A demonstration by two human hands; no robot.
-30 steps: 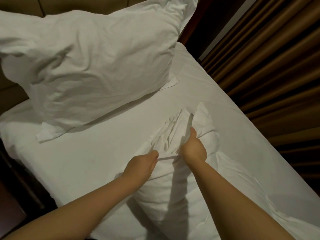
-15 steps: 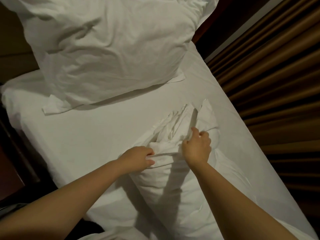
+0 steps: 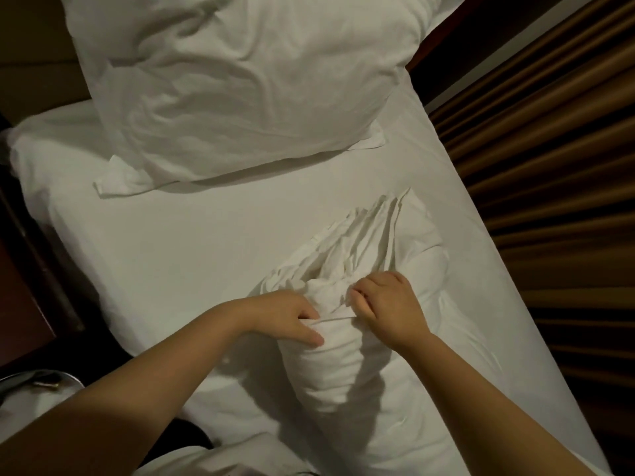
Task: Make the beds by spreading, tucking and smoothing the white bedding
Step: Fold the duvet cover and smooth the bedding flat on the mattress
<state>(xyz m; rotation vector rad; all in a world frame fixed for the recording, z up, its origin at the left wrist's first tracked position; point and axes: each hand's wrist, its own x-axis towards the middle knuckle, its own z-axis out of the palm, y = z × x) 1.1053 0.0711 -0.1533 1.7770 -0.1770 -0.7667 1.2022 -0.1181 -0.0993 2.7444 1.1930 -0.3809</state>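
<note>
Pillow (image 3: 330, 369), white: long axis runs bottom centre toward mid-frame; left hand (image 3: 287, 319) and right hand (image 3: 386, 305), equally near, each pinch its bunched far end.

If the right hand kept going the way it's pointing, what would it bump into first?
The right hand points up and left in the picture, so it would likely push straight into the bunched white bedding it pinches. Beyond lies the flat sheet, then the big pillow.
</note>
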